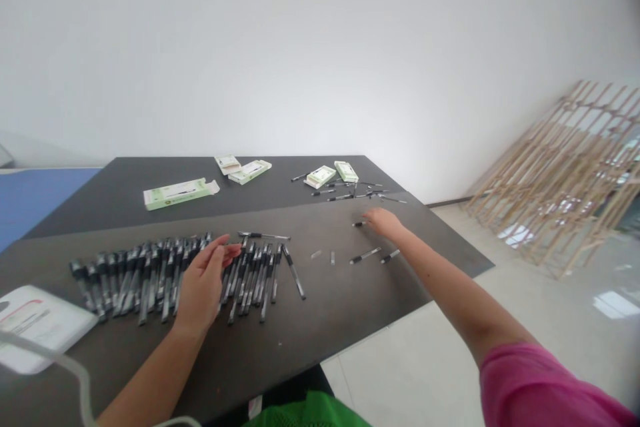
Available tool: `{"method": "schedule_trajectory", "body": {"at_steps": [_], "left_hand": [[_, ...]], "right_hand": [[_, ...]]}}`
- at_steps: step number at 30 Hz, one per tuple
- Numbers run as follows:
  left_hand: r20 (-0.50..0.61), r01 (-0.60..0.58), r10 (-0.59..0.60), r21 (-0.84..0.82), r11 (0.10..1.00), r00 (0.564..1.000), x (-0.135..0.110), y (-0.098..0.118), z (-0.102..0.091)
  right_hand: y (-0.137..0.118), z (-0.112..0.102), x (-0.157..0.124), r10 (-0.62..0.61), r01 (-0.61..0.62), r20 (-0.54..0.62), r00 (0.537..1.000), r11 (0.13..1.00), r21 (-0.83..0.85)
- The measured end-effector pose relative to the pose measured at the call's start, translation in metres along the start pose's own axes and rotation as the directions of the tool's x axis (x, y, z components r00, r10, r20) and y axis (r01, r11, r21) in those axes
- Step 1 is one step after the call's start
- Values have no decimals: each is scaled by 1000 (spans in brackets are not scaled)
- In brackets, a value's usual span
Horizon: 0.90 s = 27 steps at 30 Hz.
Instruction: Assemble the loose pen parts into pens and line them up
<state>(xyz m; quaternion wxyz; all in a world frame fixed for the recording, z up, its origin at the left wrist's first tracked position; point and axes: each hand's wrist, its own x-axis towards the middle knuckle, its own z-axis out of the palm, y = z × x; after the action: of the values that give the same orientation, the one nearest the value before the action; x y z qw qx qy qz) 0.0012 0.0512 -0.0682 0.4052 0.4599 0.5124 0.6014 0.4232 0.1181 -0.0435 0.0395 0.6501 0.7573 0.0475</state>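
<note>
My left hand (203,287) hovers above a wide row of clear-barrelled gel pens (145,280) with black grips, its fingers loosely bent and parted, no pen visible in them. Across the table, my right hand (383,221) reaches out with fingers closed at a single pen (358,223); the hand covers part of that pen. Close to the right forearm lie two more pens, one fully visible (365,255) and one partly under the arm (390,256). A slanted pen (294,271) marks the right end of the row, with another pen (264,235) crosswise behind it.
Green-and-white pen boxes stand at the back, including a long one (180,193) and a smaller one (320,177). Scattered pens (345,197) lie beside them. Two small clear pieces (333,257) rest mid-table. A white packet (43,327) and cable (83,380) are at left.
</note>
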Motion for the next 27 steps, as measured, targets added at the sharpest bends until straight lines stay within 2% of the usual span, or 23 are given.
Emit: {"method": "schedule_trajectory", "body": {"at_steps": [5,9,11,14,15,16,17,18,19,20,21,23,24,25,27], "left_hand": [[-19,5,-5,-2,1000,1000,2,1,0],[-51,11,-9,42,999,999,3,2,-2],[-22,-1,3,87,996,1000,3,4,-2],[135,-12,-15,202,979,991,-3,12,6],[212,-9,-41,231,973,976,-7,17,11],[299,0,-76,247,969,951,-12,22,16],[383,12,-109,247,969,917,-18,28,23],[462,28,-139,238,971,876,-24,33,30],[529,42,-160,227,973,833,-30,38,36],[582,48,-169,217,975,795,-36,42,42],[616,43,-168,213,976,770,-41,44,46],[628,4,-151,229,973,764,-47,46,51],[612,-15,-143,245,969,778,-49,45,51],[584,-24,-134,256,966,801,-49,43,51],[510,-6,-123,243,970,851,-47,37,47]], "right_hand": [[-7,8,2,-83,81,53,995,996,34],[-20,-7,1,-64,70,-44,997,986,151],[-39,-18,-5,-24,51,-125,992,974,220],[-90,-34,-25,-5,97,-216,976,903,419],[-111,-38,-33,15,175,-262,965,707,686],[-132,-41,-42,20,233,-270,963,447,864],[-152,-44,-50,6,249,-256,967,215,944],[-171,-46,-58,-8,235,-235,972,41,971],[-187,-48,-64,-25,203,-206,978,-79,976],[-200,-49,-69,-40,158,-166,985,-152,976],[-210,-50,-72,-43,122,-133,990,-186,975],[-219,-49,-73,-80,87,-103,992,-179,980],[-219,-49,-71,-91,98,-112,990,-150,984],[-215,-49,-65,-88,121,-129,988,-95,988],[-193,-49,-47,18,135,-139,990,134,982]]}}
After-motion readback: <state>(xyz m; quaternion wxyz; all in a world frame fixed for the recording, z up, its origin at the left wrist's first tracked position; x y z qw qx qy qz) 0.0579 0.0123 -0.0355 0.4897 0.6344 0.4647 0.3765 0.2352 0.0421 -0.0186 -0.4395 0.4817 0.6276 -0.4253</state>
